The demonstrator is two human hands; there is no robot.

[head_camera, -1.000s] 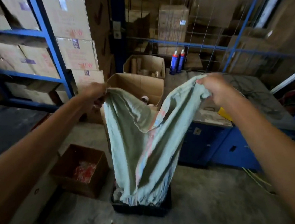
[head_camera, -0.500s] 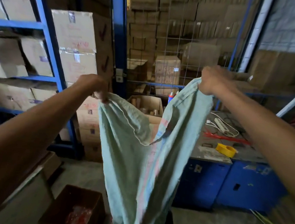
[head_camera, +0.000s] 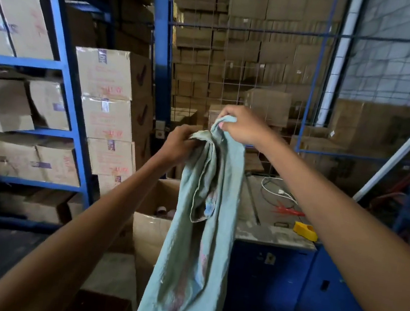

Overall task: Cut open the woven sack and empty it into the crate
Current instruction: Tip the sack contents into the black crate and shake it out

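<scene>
The pale green woven sack (head_camera: pixel 196 244) hangs limp and flat from its upper edge, lifted high in front of the person, its lower end running out of view at the bottom of the picture. The left hand (head_camera: pixel 178 143) is closed on a bunched corner of that edge, and the right hand (head_camera: pixel 240 128) pinches the other corner just beside it, so the cloth folds in on itself between them. The sack looks slack and light, most likely empty or nearly so; soft, coarse weave like this should not slip, and the gathered top corners are the sound places to hold for a shake. The crate cannot be made out; only a dark shape shows at the bottom edge beneath the sack. Behind the sack stands an open brown cardboard box (head_camera: pixel 156 216), and to the right a blue metal desk (head_camera: pixel 273 237) carries a yellow plastic piece (head_camera: pixel 305 230) near its front edge and a white cable (head_camera: pixel 275 189). Blue steel shelving (head_camera: pixel 55 66) with cartons fills the left.
</scene>
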